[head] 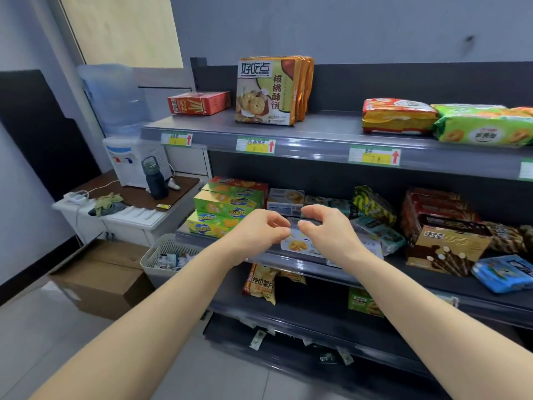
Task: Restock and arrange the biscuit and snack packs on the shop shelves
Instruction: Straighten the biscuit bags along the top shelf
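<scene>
Our left forearm (173,298) and right forearm (403,313) are bare along all we see of them; our left hand (259,226) and right hand (326,229) are bare too, slim-fingered.

Both arms reach to the middle shelf (484,306), where the left hand (259,226) and right hand (326,226) hover close together, fingers curled, over a white cookie pack (300,245); whether they grip it is unclear. Green boxes (227,206) sit stacked just left.
</scene>
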